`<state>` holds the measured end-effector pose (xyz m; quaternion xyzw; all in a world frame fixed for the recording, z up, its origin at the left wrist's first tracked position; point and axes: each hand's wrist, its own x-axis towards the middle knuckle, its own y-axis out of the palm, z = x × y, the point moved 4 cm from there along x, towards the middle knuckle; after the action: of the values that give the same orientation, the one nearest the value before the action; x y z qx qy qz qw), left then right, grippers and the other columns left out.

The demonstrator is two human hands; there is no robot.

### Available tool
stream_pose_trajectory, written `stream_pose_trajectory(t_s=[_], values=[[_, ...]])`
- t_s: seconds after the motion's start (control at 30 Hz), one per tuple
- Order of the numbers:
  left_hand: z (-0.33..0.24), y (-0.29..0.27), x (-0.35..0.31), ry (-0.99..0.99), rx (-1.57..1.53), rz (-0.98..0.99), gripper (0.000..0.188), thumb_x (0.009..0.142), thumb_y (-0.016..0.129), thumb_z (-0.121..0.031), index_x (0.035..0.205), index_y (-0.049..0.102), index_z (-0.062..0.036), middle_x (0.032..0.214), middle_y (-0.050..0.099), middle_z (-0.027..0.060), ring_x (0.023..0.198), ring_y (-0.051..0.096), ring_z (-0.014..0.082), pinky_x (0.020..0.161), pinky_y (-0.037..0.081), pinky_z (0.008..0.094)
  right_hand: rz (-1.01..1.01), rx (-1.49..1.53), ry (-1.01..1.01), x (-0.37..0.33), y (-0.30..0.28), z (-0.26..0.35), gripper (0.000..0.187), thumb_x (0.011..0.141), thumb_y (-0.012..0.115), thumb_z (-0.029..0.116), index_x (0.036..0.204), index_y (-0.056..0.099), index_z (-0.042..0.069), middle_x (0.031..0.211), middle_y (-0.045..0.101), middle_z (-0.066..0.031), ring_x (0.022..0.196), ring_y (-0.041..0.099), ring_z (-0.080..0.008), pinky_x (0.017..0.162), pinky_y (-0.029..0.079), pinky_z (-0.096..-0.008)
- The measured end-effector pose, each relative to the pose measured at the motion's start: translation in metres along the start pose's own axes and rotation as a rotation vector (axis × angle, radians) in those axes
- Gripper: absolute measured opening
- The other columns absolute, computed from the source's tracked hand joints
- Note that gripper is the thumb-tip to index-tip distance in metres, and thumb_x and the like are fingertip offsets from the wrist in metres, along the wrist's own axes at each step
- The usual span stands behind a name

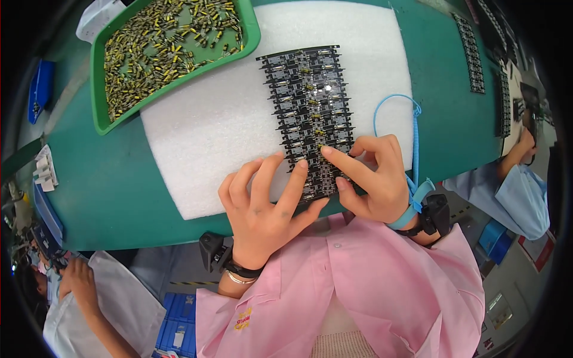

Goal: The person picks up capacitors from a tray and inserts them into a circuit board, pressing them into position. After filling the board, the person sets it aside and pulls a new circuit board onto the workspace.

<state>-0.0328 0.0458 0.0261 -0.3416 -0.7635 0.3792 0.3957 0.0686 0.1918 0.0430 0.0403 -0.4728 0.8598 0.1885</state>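
Observation:
A black circuit board panel (310, 101) made of many small repeated boards lies lengthwise on a white foam sheet (203, 137). Small yellow-sleeved electronic parts (319, 132) sit in a row down its middle. My left hand (256, 209) rests with spread fingers over the panel's lower left edge, its fingertips touching the boards. With its index finger stretched out, my right hand (382, 179) presses a fingertip at a yellow part in the middle row. The right thumb stands apart from that finger, near the panel's lower right, and the other fingers are curled. Neither hand grips anything visible.
A green tray (253, 36) heaped with loose yellow-and-black parts overlaps the foam at upper left. A light blue coiled cord (416, 131) runs to my right wristband. More panels (468, 53) lie at far right on the green table mat (441, 119). Co-workers sit on both sides.

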Motion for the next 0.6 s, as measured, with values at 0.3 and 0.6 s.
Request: stream_pose_trajectory(t_s=[0.3,0.6], values=[[-0.002,-0.002,0.001,0.01,-0.015,-0.001,0.053,0.069,0.078,-0.041,0.114,0.064,-0.0156,0.121,0.054,0.0087,0.109,0.047,0.029,0.09,0.036,0.0434,-0.154,0.108,0.017,0.072,-0.066,-0.006,0.024,0.079,0.062,-0.005,0.101,0.068,0.003,0.089,0.058,-0.0103,0.074,0.052,-0.0197,0.063,0.042,-0.0266],[-0.002,-0.001,-0.003,0.035,-0.044,-0.048,0.054,0.071,0.077,-0.042,0.115,0.063,-0.0154,0.121,0.053,0.0086,0.108,0.047,0.0289,0.089,0.036,0.0444,0.007,0.151,-0.063,0.057,-0.019,-0.012,0.017,0.076,0.07,-0.003,0.091,0.067,0.003,0.087,0.059,-0.0082,0.076,0.054,-0.021,0.065,0.044,-0.029]])
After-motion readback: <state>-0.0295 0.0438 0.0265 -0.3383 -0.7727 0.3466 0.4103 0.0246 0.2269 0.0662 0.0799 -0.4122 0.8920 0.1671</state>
